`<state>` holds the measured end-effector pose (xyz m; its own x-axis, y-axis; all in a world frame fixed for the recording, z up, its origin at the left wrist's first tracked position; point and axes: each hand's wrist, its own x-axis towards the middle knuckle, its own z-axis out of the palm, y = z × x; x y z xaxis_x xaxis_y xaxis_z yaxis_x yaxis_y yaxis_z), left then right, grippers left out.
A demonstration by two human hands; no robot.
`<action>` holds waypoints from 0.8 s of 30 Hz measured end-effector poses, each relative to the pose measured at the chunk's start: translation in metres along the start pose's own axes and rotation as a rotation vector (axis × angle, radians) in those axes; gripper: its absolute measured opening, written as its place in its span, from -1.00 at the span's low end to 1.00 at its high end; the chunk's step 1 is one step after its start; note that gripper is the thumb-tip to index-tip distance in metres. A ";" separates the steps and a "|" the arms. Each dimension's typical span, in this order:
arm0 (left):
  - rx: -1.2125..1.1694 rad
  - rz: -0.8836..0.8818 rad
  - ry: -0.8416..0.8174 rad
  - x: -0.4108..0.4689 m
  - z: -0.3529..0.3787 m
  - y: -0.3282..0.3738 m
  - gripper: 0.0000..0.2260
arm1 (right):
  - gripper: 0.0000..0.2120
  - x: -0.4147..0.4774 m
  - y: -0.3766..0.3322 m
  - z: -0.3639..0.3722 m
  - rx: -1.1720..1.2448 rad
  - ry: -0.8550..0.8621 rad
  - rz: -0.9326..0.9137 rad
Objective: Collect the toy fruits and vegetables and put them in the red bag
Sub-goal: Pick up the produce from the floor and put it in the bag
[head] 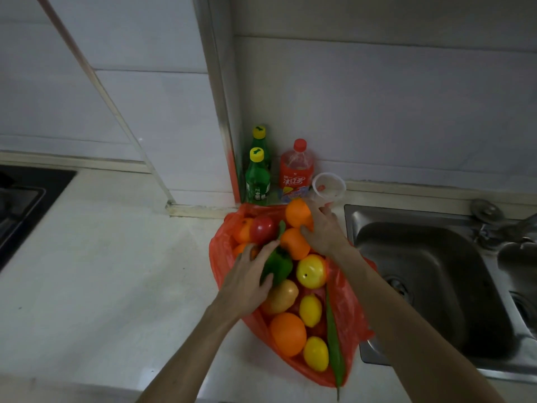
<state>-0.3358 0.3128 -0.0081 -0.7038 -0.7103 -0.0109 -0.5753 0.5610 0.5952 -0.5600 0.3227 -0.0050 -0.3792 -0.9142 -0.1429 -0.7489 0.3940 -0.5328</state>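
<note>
Long chili (334, 344) is left overhanging red bag (348, 309), likely knocked off surface (116, 271); pepper (279, 263) is gripped by left hand (247, 280), orange (296, 212) by right hand (322, 231).

- Your left hand (250, 274) lies palm down, fingers spread and curled over the pepper (279, 264), thumb pressed on its near side.
- Your right hand (322, 231) reaches farther out, palm down, thumb and fingers curled round an orange (296, 212).
- Both bare forearms rise from the bottom edge, angling towards each other.
</note>
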 end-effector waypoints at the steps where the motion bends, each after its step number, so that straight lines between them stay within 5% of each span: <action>1: -0.023 -0.018 0.044 -0.003 -0.003 -0.001 -0.43 | -0.36 -0.002 0.002 -0.001 0.005 0.013 -0.014; 7: -0.034 -0.173 0.215 -0.034 -0.027 -0.029 -0.55 | -0.53 -0.038 -0.010 0.008 0.028 0.174 -0.152; 17: 0.023 -0.567 0.282 -0.168 -0.054 -0.090 -0.62 | -0.65 -0.134 -0.121 0.085 -0.153 0.078 -0.524; 24: -0.057 -0.693 0.372 -0.283 -0.059 -0.120 -0.65 | -0.61 -0.105 -0.125 0.120 -0.479 0.008 -0.436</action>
<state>-0.0426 0.4211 -0.0288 -0.0013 -0.9914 -0.1308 -0.8026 -0.0770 0.5915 -0.3610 0.3583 -0.0229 0.0115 -0.9999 0.0093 -0.9940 -0.0124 -0.1090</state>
